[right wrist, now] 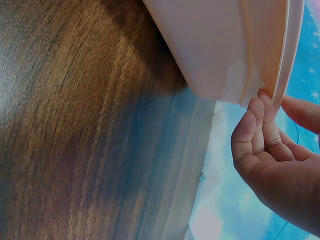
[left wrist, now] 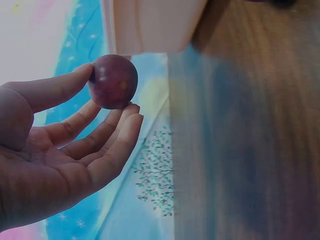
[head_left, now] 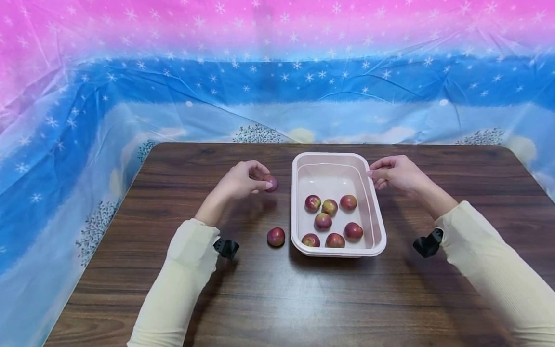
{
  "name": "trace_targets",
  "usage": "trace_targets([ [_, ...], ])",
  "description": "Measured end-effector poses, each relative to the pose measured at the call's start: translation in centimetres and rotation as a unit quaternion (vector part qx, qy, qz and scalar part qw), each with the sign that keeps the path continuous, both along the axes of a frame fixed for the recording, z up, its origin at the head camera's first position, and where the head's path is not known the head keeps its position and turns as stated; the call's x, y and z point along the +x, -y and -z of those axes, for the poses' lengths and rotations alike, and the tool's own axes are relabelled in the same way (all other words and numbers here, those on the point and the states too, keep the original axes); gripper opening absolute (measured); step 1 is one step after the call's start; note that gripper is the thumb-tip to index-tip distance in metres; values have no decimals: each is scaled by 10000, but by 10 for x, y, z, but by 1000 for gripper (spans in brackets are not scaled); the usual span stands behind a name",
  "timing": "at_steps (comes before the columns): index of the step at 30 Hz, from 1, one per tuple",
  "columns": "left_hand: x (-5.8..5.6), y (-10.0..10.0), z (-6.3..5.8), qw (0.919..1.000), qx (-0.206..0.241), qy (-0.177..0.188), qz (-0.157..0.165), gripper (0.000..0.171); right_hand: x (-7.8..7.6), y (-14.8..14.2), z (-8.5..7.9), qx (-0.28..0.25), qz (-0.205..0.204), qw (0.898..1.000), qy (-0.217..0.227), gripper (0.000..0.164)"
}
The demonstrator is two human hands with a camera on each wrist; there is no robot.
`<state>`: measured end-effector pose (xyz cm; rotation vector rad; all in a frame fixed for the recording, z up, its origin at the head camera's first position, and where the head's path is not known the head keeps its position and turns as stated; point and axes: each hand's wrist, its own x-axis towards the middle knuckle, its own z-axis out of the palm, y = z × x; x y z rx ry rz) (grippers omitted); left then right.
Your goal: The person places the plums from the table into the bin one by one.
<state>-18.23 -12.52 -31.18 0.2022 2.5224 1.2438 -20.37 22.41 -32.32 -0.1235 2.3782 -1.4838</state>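
Between thumb and fingertips my left hand point(head_left: 244, 180) pinches a dark red plum point(left wrist: 114, 81), held above the table to the left of a pale pink plastic basin point(head_left: 382, 241). My right hand point(head_left: 399, 175) grips the basin's right rim near its far corner, thumb at the lip and fingers under it, as the right wrist view shows. Several red and yellowish plums point(head_left: 323, 221) lie on the basin floor, mostly in its near half. Another plum point(head_left: 275, 237) sits on the table just left of the basin.
The brown wood-grain table point(head_left: 260, 299) carries the basin near its far edge. A cloth backdrop point(head_left: 269, 77) with snowflakes hangs behind and at the left side. Black wrist cameras point(head_left: 227, 248) are strapped at both cream sleeves.
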Motion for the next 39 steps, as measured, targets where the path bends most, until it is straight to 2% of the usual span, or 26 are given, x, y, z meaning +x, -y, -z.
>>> trace_targets([
  [10,-1,2,-26,9998,53,-134,-168,32,-2,-1,-1,94,-44,9999,16,36],
  [14,0,1,-34,9992,254,-182,-257,33,-2,0,-1,113,-45,9999,3,37],
  [24,2,-11,-48,9983,358,-443,-138,32,-2,0,0,154,-27,9999,-4,36],
  [34,5,-26,-50,9979,431,-481,27,32,-1,-1,0,175,-29,9998,-15,35],
  [39,7,-34,-49,9978,303,-587,107,31,-1,-1,1,241,-39,9997,-39,36],
])
